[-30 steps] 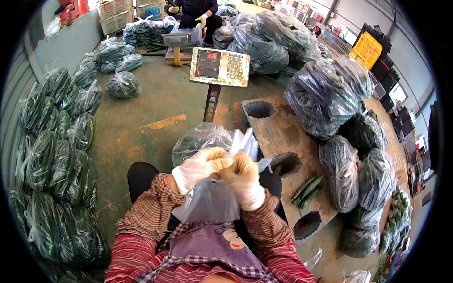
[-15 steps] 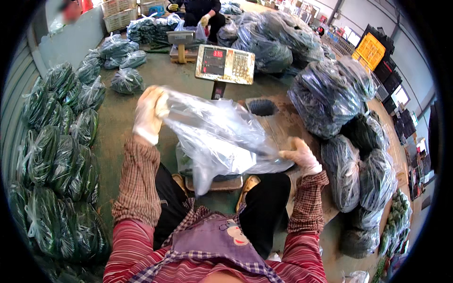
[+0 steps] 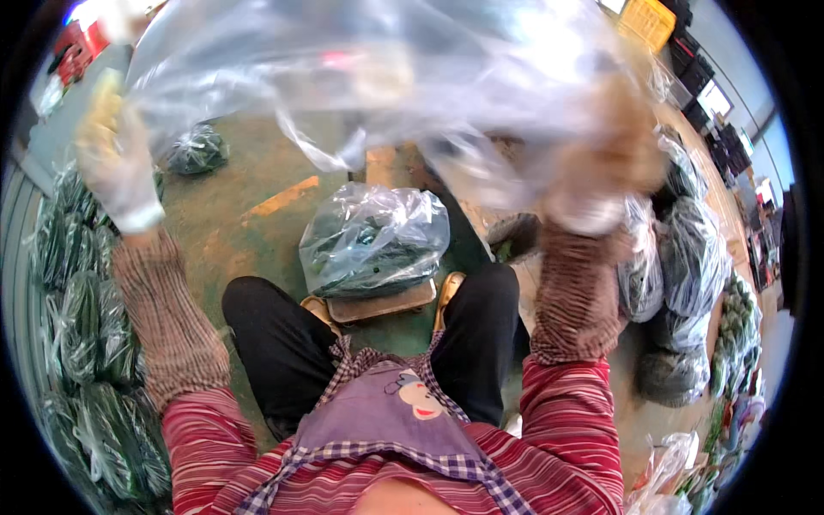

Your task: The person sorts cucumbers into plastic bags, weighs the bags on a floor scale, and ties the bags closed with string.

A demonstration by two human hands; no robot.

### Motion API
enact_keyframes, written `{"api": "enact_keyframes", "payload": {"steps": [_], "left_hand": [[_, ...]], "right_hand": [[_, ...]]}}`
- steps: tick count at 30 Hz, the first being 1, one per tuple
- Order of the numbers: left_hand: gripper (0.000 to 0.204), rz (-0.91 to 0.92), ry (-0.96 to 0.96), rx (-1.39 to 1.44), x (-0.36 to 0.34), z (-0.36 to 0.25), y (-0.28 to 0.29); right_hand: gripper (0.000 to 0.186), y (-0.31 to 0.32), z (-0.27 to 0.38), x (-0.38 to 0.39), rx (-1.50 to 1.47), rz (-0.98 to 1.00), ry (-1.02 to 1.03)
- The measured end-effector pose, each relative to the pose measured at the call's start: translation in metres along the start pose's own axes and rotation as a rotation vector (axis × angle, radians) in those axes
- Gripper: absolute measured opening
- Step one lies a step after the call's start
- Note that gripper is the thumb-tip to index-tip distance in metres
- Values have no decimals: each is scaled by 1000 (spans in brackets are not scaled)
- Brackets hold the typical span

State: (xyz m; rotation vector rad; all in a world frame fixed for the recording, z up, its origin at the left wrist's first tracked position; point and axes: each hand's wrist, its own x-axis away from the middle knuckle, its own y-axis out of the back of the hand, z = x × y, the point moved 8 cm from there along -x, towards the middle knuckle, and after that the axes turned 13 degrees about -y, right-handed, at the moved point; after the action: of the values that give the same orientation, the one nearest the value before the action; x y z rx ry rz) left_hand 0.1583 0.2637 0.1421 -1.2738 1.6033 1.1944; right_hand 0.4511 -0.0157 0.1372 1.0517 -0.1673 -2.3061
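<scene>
A large clear plastic bag [image 3: 463,77] is spread wide in the air between my raised hands. My left hand [image 3: 116,150], in a pale glove, is closed on its left edge. My right hand [image 3: 596,146] is smeared by motion, but the bag's right side is pulled taut from it. Below, between my knees, a clear bag of dark green vegetables [image 3: 373,245] rests on a low scale platform [image 3: 382,305]. The raised bag covers the scale's display; a red glow shows through.
Filled bags of long green vegetables [image 3: 94,335] line the left side. Big bulging bags [image 3: 691,249] are stacked at the right. A single filled bag [image 3: 197,150] lies on the floor at far left. A yellow crate [image 3: 645,24] stands at far right.
Both hands have risen and moved apart, lifting and spreading the clear bag away from me. The filled bag on the scale has come into full view beneath.
</scene>
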Motion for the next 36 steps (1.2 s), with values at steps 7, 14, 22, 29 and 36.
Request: {"api": "enact_keyframes", "payload": {"steps": [7,14,22,29,36], "left_hand": [[13,807,833,437,138,17,-83],[34,375,1036,1130,157,35,-163],[29,359,1027,1164,197,75,-218],[27,391,1068,1201,192,73,-228],[28,61,1097,918,214,100,-198]], "right_hand": [[36,-55,-204,87,250,321,-689],[21,18,-391,286,-550,-341,-1346],[32,71,-520,296,77,-114,-1620],[66,18,-532,320,496,93,-1883],[40,162,-384,294,792,-520,-1149]]}}
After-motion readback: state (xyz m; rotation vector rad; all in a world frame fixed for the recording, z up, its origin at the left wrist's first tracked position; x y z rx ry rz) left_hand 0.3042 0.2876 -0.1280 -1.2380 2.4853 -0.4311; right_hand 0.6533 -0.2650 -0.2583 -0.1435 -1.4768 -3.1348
